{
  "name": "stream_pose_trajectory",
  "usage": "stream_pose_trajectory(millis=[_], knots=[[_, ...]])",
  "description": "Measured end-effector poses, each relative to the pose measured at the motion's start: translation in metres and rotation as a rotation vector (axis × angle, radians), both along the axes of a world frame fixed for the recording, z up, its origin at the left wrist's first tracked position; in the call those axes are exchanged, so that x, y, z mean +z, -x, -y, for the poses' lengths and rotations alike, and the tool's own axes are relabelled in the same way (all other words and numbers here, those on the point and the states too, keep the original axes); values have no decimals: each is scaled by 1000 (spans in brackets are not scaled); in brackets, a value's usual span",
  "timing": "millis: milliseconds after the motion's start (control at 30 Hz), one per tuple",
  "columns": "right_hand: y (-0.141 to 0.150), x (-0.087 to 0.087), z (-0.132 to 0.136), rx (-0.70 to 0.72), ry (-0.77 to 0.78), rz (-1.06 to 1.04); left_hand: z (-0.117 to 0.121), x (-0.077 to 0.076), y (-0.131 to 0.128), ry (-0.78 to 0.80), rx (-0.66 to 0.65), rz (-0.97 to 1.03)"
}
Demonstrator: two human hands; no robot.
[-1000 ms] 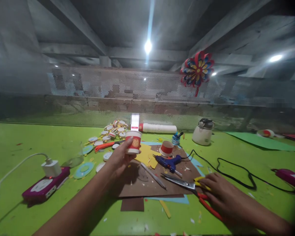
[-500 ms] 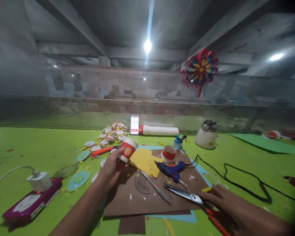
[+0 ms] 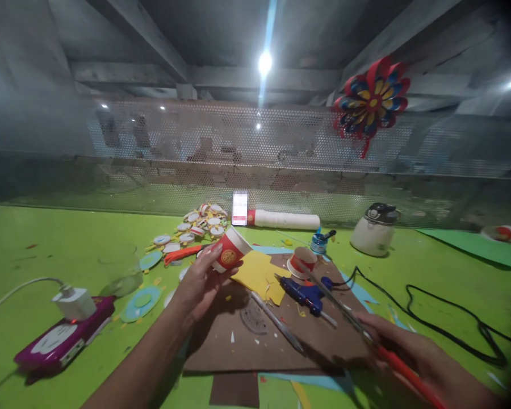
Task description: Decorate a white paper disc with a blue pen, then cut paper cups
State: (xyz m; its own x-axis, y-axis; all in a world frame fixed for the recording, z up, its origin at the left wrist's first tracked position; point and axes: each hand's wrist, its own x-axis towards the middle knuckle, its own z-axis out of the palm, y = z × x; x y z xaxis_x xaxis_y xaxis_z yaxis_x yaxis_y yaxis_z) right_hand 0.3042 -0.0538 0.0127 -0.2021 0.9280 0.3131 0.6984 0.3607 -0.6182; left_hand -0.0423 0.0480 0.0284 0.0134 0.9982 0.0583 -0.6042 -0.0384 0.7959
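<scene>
In my left hand [image 3: 202, 284] is a red and white paper cup [image 3: 230, 250], tilted with its rim toward the upper right. My right hand [image 3: 413, 352] grips a pair of scissors [image 3: 353, 318] by the handles, the blades raised off the brown board [image 3: 221, 346] and pointing to the upper left. The blades are blurred and look close together. Behind their tip stands a short cut cup [image 3: 302, 261]. A blue glue gun [image 3: 309, 295] lies beside it. Nearer me are a grey pen-like tool [image 3: 276, 321], a clear protractor [image 3: 253, 318] and yellow paper [image 3: 258, 275].
A purple power strip [image 3: 63, 335] with a white plug stands at the left. Several paper discs [image 3: 204, 221] are piled at the back, near a phone [image 3: 239, 208] and a stack of cups [image 3: 285, 220]. A black cord [image 3: 413, 304] loops at the right, below a white jar [image 3: 373, 230].
My right hand has lifted the scissors from the board and turned them upward. My left hand has tilted the cup from upright to leaning right. The view has shifted slightly.
</scene>
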Motion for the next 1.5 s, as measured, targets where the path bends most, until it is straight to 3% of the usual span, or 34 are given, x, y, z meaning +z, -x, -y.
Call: stream_pose_trajectory(millis=[67,167,300,500,633,833,1200,1367,1500], knots=[[28,15,-9,146,99,-84,2,0,-3,-10,-16,-10],[63,27,-24,249,135,-108,5,0,-3,-20,-15,-32],[85,26,-34,119,57,26,3,2,0,-51,26,-61],[66,15,-47,21,-63,118,-2,2,3,-251,243,-402],[50,16,-52,45,-55,130,1,2,5,-392,225,-559],[46,26,-42,146,30,156,4,5,9,-371,71,-490],[53,30,-38,177,74,35,10,14,12,-200,-14,-339],[52,33,-34,277,160,65,10,13,11,-176,-80,-336],[53,31,-36,280,134,69,11,13,11,-210,-117,-346]])
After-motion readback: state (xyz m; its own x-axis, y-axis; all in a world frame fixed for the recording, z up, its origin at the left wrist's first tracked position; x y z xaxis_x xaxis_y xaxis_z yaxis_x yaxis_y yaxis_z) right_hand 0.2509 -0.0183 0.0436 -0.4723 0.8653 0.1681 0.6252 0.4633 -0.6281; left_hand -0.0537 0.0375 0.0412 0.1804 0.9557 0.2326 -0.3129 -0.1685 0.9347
